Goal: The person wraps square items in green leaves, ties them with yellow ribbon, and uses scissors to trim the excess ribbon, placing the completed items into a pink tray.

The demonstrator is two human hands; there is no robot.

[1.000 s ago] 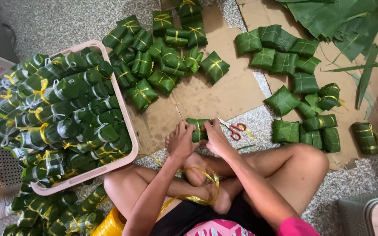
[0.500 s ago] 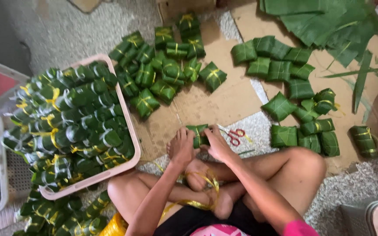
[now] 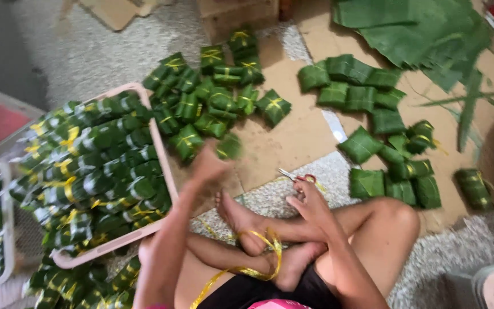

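Note:
My left hand (image 3: 208, 167) is stretched forward and blurred, with a green leaf-wrapped packet (image 3: 229, 146) tied in yellow ribbon at its fingertips, beside the pile of tied packets (image 3: 212, 97) on the cardboard. My right hand (image 3: 310, 201) rests on the speckled mat above my crossed legs, fingers loose, holding nothing. Its fingertips are next to red-handled scissors (image 3: 297, 176). A loop of yellow ribbon (image 3: 261, 252) lies over my feet.
A pink tray (image 3: 161, 150) heaped with tied packets stands at the left, with more packets below it and a white crate (image 3: 4, 229) at the far left. A group of untied packets (image 3: 384, 149) sits at the right. Banana leaves (image 3: 424, 34) lie at the top right.
The packet that both hands held in front of my legs has gone forward and left with my left hand toward the pile. My right hand let go and dropped beside the scissors.

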